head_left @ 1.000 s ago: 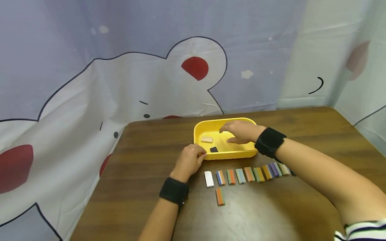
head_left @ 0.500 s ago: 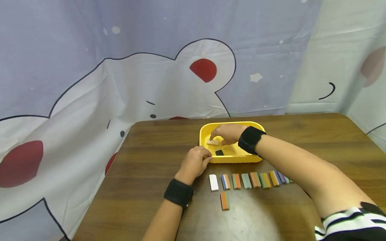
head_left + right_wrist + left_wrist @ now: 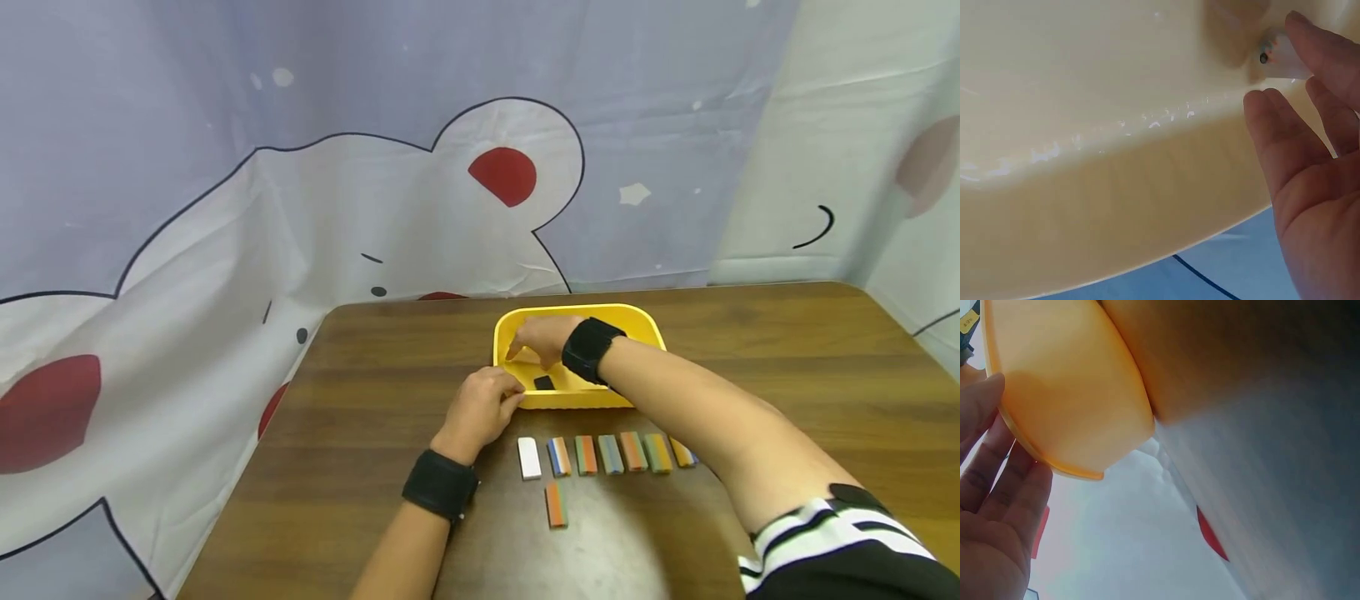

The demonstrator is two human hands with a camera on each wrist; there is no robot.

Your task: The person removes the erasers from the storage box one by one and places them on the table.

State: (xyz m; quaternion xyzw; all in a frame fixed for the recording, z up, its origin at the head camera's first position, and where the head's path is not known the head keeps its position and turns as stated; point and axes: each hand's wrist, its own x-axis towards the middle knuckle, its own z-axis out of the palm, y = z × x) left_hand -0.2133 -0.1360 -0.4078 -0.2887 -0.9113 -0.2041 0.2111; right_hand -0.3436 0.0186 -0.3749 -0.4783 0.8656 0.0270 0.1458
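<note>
Right hand [image 3: 542,340] pinching beige piece [image 3: 1282,59] in yellow tray [image 3: 645,321]; left hand [image 3: 483,406] gripping rim. Risk: weak pinch, piece dropped.

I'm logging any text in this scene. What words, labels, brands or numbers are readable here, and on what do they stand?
No text can be read in these views.
Yellow tray: a small yellow sticker shows at its edge in the left wrist view, with dark marks too small to read.
Striped blocks: colour bands only.
Curtain: cartoon drawing, no lettering.
Black wristbands: plain.
</note>
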